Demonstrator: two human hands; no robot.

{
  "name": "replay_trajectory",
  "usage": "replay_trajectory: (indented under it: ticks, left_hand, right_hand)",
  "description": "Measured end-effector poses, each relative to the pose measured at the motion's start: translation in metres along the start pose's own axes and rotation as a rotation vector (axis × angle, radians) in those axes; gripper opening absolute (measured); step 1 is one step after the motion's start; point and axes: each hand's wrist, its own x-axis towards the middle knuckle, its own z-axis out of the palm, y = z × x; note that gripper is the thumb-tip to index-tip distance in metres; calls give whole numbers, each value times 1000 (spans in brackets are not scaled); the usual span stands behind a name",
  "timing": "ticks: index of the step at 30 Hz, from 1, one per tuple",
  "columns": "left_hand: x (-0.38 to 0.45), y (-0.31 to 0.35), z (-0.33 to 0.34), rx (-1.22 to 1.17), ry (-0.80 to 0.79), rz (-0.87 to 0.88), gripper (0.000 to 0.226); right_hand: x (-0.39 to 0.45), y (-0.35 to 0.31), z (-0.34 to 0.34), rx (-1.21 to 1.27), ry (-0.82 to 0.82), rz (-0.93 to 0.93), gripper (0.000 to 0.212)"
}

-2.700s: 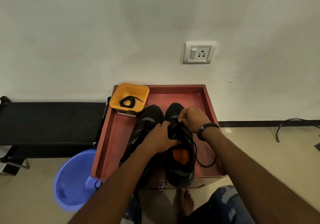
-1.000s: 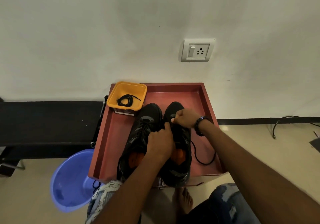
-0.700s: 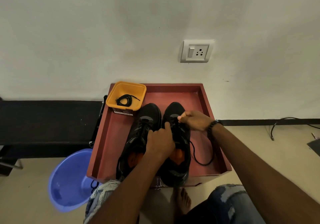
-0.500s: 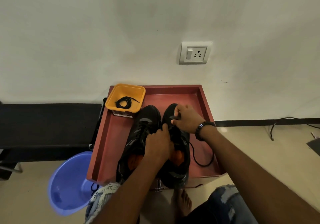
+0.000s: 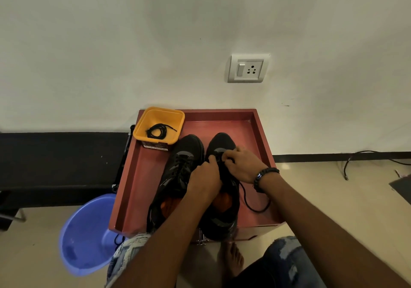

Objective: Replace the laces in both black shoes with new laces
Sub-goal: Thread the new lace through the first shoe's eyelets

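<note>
Both hands work the right-hand black shoe [image 5: 224, 198] in the red tray [image 5: 142, 176]: the left hand [image 5: 205, 180] curls around its lacing to steady it. The right hand [image 5: 242, 165] pinches the lace [image 5: 251, 205] just beyond those fingers, near the toe, presumably to thread it. The spare lace [image 5: 158, 131] waits in the yellow tub [image 5: 142, 124], well apart.
</note>
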Motion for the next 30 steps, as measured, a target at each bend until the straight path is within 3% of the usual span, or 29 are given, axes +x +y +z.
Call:
replay_trajectory:
  ticks: [8, 13, 18, 22, 24, 28, 30]
  left_hand:
    - [-5, -11, 3, -119, 17, -33, 43]
    - [-3, -11, 7, -54, 34, -3, 37]
    - [-3, -13, 8, -102, 65, 21, 35]
    - [-4, -12, 9, -77, 55, 4, 40]
    - [-4, -13, 9, -89, 45, -10, 42]
    - [0, -15, 6, -128, 45, -32, 48]
    - [1, -13, 6, -140, 32, -40, 51]
  right_hand:
    - [-2, 11, -2, 111, 48, -57, 14]
    - [2, -13, -4, -107, 69, -31, 19]
    - [22, -18, -2, -52, -151, 90, 36]
    - [25, -23, -14, 3, -291, 138, 36]
    - [21, -20, -20, 183, -325, 140, 29]
    - [9, 12, -13, 923, -241, 264, 28]
    - [4, 22, -5, 1082, -202, 255, 29]
